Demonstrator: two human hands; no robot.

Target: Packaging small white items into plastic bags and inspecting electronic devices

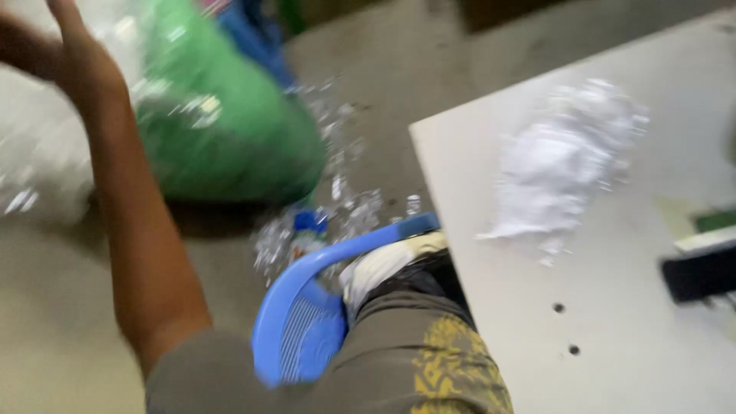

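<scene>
Your left hand (80, 57) is raised, fingers spread and empty, just beside the green sack (230, 130); your right hand isn't visible.

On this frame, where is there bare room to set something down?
The white table is bare near the two small holes, between the crumpled white plastic and the black object. The floor by the green sack and blue chair is crowded with clear scraps.

One hand (73, 54) shows, far left, raised and blurred; one green sack (222, 123) lies on the floor, with one blue plastic chair (307, 307) near. One white bench (613, 307) at right carries one crumpled white heap (563, 161) and one dark block (699, 272); two small holes pierce it
</scene>
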